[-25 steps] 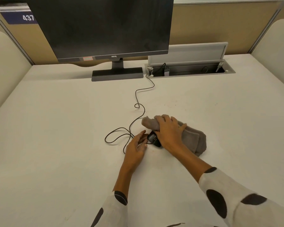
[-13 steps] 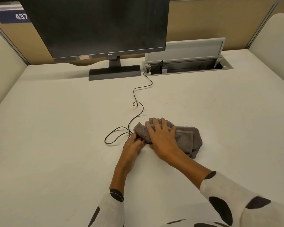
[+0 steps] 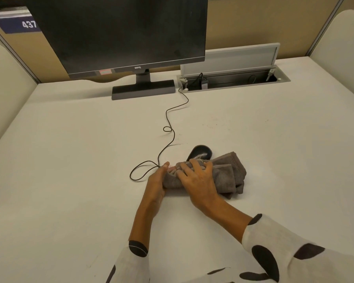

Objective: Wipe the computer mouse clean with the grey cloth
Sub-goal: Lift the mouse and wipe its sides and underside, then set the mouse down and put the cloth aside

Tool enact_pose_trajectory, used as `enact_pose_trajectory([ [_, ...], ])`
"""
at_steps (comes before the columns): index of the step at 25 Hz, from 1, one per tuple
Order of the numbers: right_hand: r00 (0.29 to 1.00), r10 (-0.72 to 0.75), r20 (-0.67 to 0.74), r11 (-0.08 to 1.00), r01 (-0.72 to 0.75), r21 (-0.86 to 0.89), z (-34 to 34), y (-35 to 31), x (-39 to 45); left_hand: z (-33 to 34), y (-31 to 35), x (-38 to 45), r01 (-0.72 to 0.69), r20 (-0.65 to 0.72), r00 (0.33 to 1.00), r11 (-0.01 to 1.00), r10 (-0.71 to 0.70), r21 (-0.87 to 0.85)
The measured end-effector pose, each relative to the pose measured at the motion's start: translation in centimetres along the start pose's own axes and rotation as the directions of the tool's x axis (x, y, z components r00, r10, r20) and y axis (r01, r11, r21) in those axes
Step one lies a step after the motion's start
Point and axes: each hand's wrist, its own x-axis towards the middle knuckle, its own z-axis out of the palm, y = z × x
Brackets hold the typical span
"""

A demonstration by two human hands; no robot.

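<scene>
The black computer mouse (image 3: pixel 199 152) lies on the white desk, and only its far end shows beyond the grey cloth (image 3: pixel 225 176). The crumpled cloth covers the rest of the mouse. My right hand (image 3: pixel 198 180) lies on top of the cloth with its fingers curled into the fabric, pressing it onto the mouse. My left hand (image 3: pixel 156 181) clasps the left end of the covered mouse, thumb up, where the black cable (image 3: pixel 173 137) comes out.
The cable loops on the desk (image 3: pixel 70 160) left of my hands and runs back to an open cable tray (image 3: pixel 233 79). A dark monitor (image 3: pixel 119 31) on a flat stand (image 3: pixel 143 91) is at the back. Padded partitions flank the desk.
My right hand dragged the cloth back towards me over the mouse, so the mouse's far end now shows. My left hand stayed at the mouse's left side.
</scene>
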Motion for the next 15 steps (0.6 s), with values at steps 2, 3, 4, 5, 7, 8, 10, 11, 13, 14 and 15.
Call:
enact_pose_trajectory([
  [2, 0.999, -0.039, -0.034, 0.999, 0.039, 0.023, 0.2, 0.0, -0.2, -0.6, 0.9, -0.3, -0.022, -0.012, 1.0, 0.97, 0.026, 0.244],
  [3, 0.997, -0.057, -0.05, 0.998, 0.058, 0.029, 0.2, 0.0, -0.3, -0.7, 1.3, -0.4, -0.045, -0.009, 0.999, 0.945, 0.05, 0.325],
  [4, 0.996, -0.072, -0.058, 0.997, 0.074, 0.036, 0.2, 0.1, -0.6, -0.7, 1.6, -0.4, -0.072, -0.004, 0.997, 0.922, 0.079, 0.381],
  [5, 0.995, -0.084, -0.059, 0.995, 0.087, 0.047, 0.1, 0.1, -0.9, -0.6, 1.9, -0.4, -0.095, 0.0, 0.995, 0.902, 0.104, 0.42],
  [7, 0.995, -0.093, -0.03, 0.992, 0.096, 0.082, -0.1, 0.2, -1.6, -0.2, 2.4, -0.4, -0.115, 0.001, 0.991, 0.876, 0.13, 0.468],
  [8, 0.996, -0.092, -0.004, 0.991, 0.092, 0.102, -0.2, 0.3, -1.9, -0.1, 2.5, -0.4, -0.108, -0.007, 0.992, 0.876, 0.126, 0.47],
  [10, 0.995, -0.091, 0.041, 0.985, 0.084, 0.147, -0.3, 0.5, -2.0, 0.1, 2.7, -0.3, -0.068, -0.032, 0.995, 0.896, 0.092, 0.438],
  [11, 0.994, -0.095, 0.056, 0.981, 0.084, 0.174, -0.4, 0.7, -2.0, 0.2, 2.8, -0.2, -0.049, -0.042, 0.996, 0.905, 0.073, 0.422],
  [13, 0.99, -0.1, 0.103, 0.961, 0.069, 0.269, -0.7, 1.0, -1.9, 0.2, 3.2, 0.1, -0.019, -0.047, 0.998, 0.912, 0.042, 0.409],
  [14, 0.987, -0.096, 0.13, 0.944, 0.049, 0.326, -0.9, 1.2, -1.9, 0.2, 3.4, 0.2, -0.012, -0.04, 0.999, 0.912, 0.032, 0.411],
  [15, 0.984, -0.096, 0.153, 0.925, 0.031, 0.378, -1.2, 1.4, -1.8, 0.3, 3.6, 0.4, -0.009, -0.03, 0.999, 0.908, 0.024, 0.419],
])
